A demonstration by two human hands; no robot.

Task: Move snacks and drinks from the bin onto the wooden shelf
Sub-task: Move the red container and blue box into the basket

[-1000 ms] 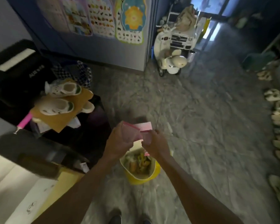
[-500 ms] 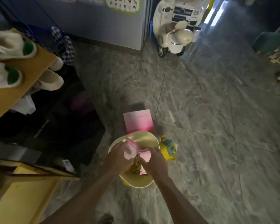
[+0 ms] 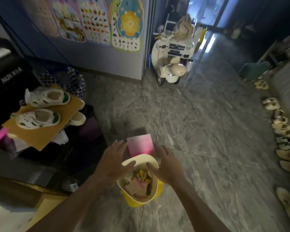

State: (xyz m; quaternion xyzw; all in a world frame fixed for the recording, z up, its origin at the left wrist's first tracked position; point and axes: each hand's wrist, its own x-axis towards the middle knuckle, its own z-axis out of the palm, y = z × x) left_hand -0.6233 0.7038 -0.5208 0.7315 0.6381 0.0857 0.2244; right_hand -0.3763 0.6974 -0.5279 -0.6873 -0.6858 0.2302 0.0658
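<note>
I noted the left hand and right hand spread wide and empty, flanking the bin's far rim. The snacks lay inside, below and between the thumbs, about equally near both hands. A pink packet lay on the floor just beyond the rim.

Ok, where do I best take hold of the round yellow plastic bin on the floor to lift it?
Probably take the round yellow bin by its cream rim, from above, one hand each side: it stands upright, mouth open, snack packets loose inside. The left hand and right hand hover open over opposite rim edges.
</note>
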